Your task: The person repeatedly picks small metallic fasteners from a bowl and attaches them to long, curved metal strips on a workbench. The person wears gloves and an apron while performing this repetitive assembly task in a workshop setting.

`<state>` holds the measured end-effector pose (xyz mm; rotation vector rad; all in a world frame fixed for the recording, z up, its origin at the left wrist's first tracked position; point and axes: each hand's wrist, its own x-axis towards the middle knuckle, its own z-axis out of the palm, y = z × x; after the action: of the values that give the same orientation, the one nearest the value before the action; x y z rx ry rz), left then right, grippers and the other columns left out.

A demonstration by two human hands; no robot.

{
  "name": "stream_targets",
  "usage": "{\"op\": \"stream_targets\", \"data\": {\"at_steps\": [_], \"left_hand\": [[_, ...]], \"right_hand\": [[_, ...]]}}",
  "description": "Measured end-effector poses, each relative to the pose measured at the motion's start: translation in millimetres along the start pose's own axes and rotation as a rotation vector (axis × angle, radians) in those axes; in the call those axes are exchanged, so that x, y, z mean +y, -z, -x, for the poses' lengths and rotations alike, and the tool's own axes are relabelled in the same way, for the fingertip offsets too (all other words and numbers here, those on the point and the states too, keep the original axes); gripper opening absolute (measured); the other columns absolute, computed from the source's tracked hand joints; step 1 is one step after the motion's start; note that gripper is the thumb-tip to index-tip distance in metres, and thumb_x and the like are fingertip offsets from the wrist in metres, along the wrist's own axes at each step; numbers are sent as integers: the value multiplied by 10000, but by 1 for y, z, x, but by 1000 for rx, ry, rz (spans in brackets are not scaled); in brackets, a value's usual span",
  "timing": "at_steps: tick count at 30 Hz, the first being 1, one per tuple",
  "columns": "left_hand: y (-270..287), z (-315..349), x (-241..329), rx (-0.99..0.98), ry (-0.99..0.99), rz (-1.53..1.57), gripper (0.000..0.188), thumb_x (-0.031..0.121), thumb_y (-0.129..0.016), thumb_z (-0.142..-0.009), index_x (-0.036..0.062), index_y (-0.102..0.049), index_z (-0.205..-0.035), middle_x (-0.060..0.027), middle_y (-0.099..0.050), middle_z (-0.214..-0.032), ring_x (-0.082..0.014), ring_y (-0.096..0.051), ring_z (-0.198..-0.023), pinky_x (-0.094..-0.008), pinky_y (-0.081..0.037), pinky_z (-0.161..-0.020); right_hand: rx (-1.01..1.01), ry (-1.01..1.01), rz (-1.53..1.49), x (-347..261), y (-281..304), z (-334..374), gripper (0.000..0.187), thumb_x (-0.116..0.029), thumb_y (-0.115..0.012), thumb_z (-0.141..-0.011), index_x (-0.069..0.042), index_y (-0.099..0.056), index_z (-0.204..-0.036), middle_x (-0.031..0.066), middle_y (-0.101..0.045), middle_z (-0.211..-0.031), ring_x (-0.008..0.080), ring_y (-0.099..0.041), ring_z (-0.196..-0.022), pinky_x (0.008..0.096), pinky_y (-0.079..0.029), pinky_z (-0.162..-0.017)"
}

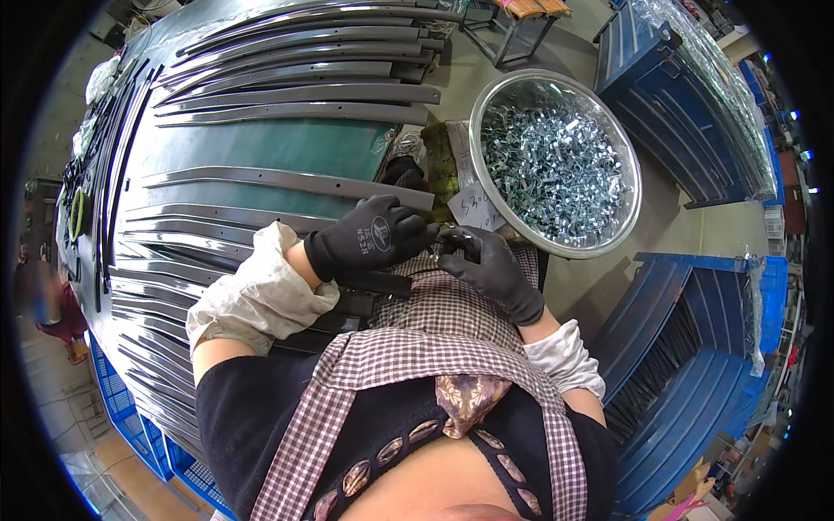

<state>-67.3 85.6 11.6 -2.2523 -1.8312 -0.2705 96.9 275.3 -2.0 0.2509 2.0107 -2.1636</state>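
My left hand (373, 236), in a black glove, is closed with its fingertips brought together in front of my apron. Close against them, my right hand (493, 267), also black-gloved, curls its fingers in a pinch. A small shiny metal clip (435, 252) shows between the fingertips; the fingers cover most of it. Just beyond my left hand, a long dark grey metal strip (287, 181) with small holes lies across the table. Ahead to the right stands a large clear round bowl (475, 148), filled with many small silvery metal clips (556, 165).
More grey strips (304, 94) lie in rows at the far side of the green-topped table (261, 143), and others lie under my left forearm. Blue metal bins (686, 122) stand to the right, one holding dark strips (656, 382). A paper tag (476, 207) sits beside the bowl.
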Motion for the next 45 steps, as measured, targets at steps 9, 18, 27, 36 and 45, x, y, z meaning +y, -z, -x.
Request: {"op": "stream_targets", "data": {"at_steps": [9,18,27,36,45], "left_hand": [[-4,5,-2,-15,51,60,411,256,-658,-819,104,-652,-1201,-67,-602,-977,-231,-633,-919,-382,-513,-742],[-21,29,-55,41,292,208,498,274,-723,-818,107,-600,-1271,-98,-638,-1058,-331,-619,-980,-433,-494,-860],[-21,26,-49,-46,356,198,482,233,-713,-824,107,-586,-1272,-101,-655,-989,-329,-648,-920,-435,-501,-820],[-20,22,-45,9,358,335,392,238,-760,-812,115,-634,-1163,-91,-673,-900,-309,-665,-836,-419,-511,-740],[-21,16,-43,-12,391,441,356,249,-769,-798,99,-675,-1106,-107,-679,-913,-330,-663,-843,-432,-512,-787]], "right_hand": [[92,117,68,21,-4,-8,411,-190,-751,-894,39,-628,-1212,94,-686,-1009,137,-617,-899,309,-507,-809],[289,179,261,42,21,-20,410,-148,-713,-886,27,-608,-1242,114,-671,-906,200,-647,-875,354,-519,-802],[282,317,468,35,18,-30,376,-135,-687,-913,14,-584,-1242,161,-681,-981,245,-676,-886,377,-533,-806],[224,383,887,31,27,-30,408,-126,-686,-892,-26,-584,-1275,210,-681,-1086,375,-681,-965,438,-541,-822],[163,451,535,38,29,-52,296,-116,-706,-908,-21,-646,-1182,172,-704,-992,308,-692,-879,380,-546,-772]]}}
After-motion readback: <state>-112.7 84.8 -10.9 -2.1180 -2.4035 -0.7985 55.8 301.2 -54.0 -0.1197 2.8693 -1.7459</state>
